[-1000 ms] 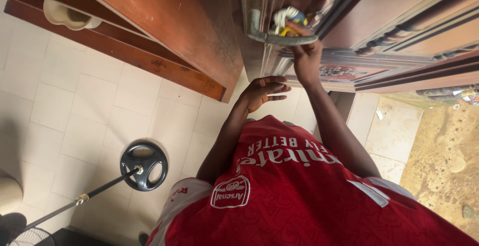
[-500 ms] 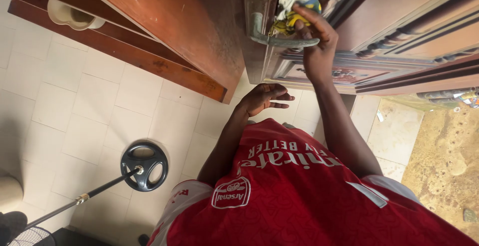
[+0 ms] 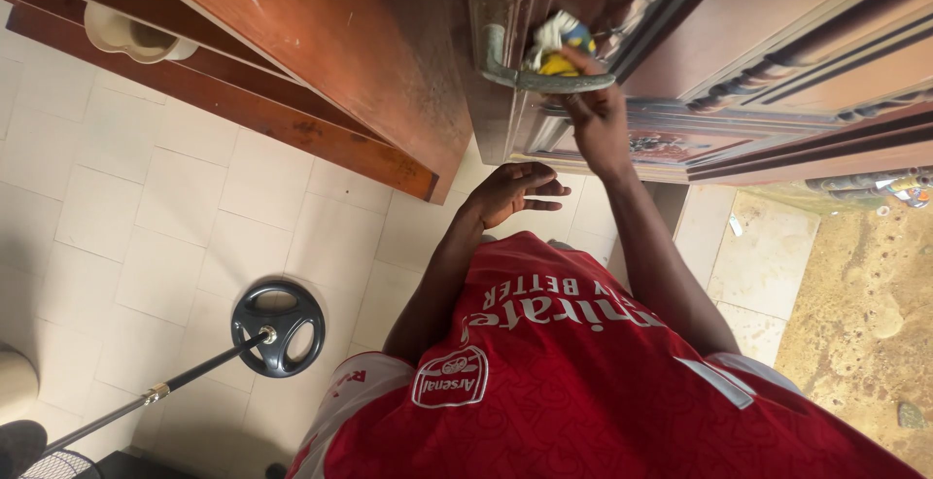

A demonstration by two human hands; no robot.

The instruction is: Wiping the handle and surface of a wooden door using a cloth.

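Head view. The right hand (image 3: pixel 595 121) is reaching up to the wooden door (image 3: pixel 389 42), its fingers pinching a bunched white, yellow and blue cloth (image 3: pixel 556 44) and pressing it against the door face just behind the metal lever handle (image 3: pixel 544 79). The cloth is sitting directly above the fingertips, touching the lever's horizontal bar, with the handle's backplate (image 3: pixel 492 3) just beside it on the side away from the palm. The left hand (image 3: pixel 515 190) is hovering below the door's lower edge, holding nothing, its fingers loosely spread and pointing towards the right forearm. Well below both hands, a red shirt (image 3: pixel 583 382) is filling the foreground; a black round fan base (image 3: pixel 278 326) is standing on the pale tiled floor (image 3: pixel 175 207), far from either set of fingers.
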